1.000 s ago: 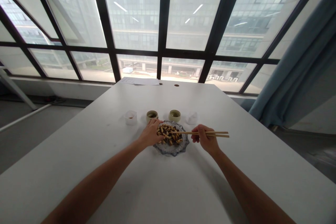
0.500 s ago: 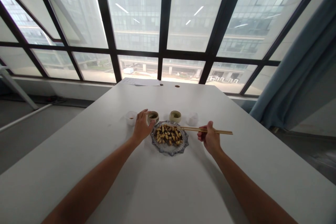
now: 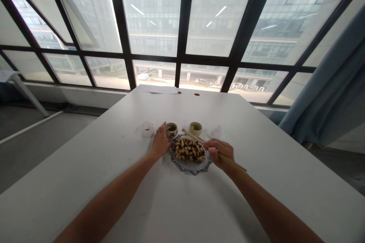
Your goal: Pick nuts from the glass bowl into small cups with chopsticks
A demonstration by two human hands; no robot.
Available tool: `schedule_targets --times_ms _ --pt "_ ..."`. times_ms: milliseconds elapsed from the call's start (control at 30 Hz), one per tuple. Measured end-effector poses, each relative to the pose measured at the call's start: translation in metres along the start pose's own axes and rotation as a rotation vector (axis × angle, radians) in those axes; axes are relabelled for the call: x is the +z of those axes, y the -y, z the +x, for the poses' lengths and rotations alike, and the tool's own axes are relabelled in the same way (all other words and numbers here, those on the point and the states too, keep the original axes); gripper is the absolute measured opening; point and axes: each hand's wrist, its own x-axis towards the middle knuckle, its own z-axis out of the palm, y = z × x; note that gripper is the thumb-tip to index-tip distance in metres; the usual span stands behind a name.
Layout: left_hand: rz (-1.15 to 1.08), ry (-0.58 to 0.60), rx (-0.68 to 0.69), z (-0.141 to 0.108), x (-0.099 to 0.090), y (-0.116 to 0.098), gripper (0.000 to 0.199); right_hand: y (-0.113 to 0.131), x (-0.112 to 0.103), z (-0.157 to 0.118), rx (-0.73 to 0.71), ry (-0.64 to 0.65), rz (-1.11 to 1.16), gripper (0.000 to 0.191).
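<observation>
Chopsticks (image 3: 193,136) are gripped in my right hand (image 3: 224,152), whose fingers are closed around them. Their tips point up and left, over the far rim of a scalloped glass dish (image 3: 185,168). Piled in the dish are light brown pieces that look like peanuts (image 3: 186,150), with darker bits among them. My left hand (image 3: 161,141) rests at the left side of a small patterned cup (image 3: 171,131), fingers stretched; whether they touch it I cannot tell. That cup has dark contents. A plain greenish cup (image 3: 195,128) stands to its right.
On the left is a clear plastic cup (image 3: 146,129) with a little reddish matter inside. A crumpled clear item (image 3: 215,131) lies right of the greenish cup. Papers (image 3: 159,89) lie at the far end of the white table (image 3: 119,190). A blue curtain (image 3: 322,83) hangs at right.
My right hand has turned over, swinging the chopsticks from nearly level to slanting, tips up and left. The left hand has drawn its fingers off the patterned cup's rim to its side.
</observation>
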Motion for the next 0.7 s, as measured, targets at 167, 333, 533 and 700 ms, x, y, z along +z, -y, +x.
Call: schedule_targets --times_ms 167,333,533,700 --pt "0.041 -0.068 -0.003 0.000 -0.002 -0.008 0.081 -0.003 0.028 0.025 0.047 0.006 0.005 0.049" --pt "0.051 -0.163 -0.043 0.005 -0.004 -0.005 0.074 -0.018 0.055 0.049 0.228 -0.007 0.103 0.051" --pt "-0.025 -0.103 -0.106 0.006 -0.009 -0.006 0.066 -0.017 0.051 0.060 0.427 -0.143 0.323 0.054" --pt "-0.072 -0.073 -0.138 0.007 -0.011 -0.008 0.051 -0.001 0.005 0.045 0.537 -0.223 0.351 0.063"
